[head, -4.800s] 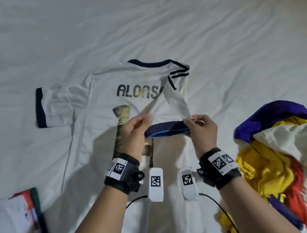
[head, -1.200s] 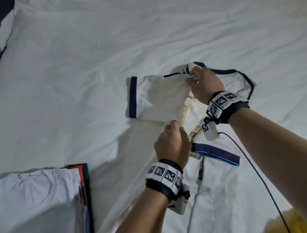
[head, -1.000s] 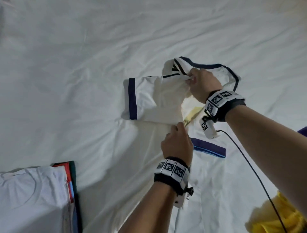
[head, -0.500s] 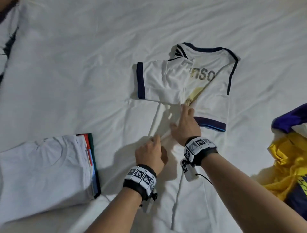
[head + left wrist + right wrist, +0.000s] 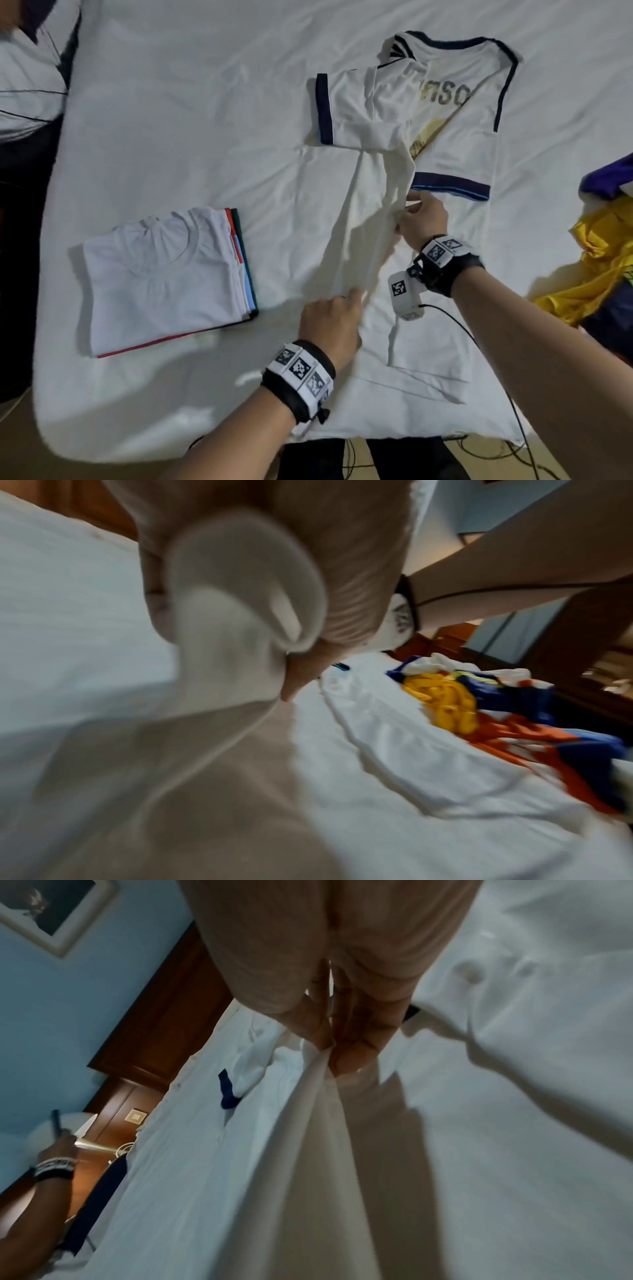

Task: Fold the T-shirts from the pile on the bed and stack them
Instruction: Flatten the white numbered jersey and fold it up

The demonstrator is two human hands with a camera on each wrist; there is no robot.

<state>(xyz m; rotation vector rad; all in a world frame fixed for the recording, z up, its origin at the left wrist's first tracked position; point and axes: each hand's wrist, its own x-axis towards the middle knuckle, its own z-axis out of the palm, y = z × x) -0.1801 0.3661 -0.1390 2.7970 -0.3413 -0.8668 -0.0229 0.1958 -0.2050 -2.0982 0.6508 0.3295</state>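
Jersey (image 5: 455, 137): collar away, lengthwise

A white jersey (image 5: 445, 113) with navy trim lies mid-bed, sleeves folded in, left side lifted; folded T-shirt stack (image 5: 164, 274) near the left edge; unfolded pile (image 5: 603, 267) at right.

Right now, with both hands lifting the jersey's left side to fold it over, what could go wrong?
1. The left sleeve lies loosely folded; pulling the side panel could drag it open.
2. The right hand and left hand pinch only the edge of the white jersey, so the fold may land crooked.
3. The folded stack sits close; a wide swing might nudge it.
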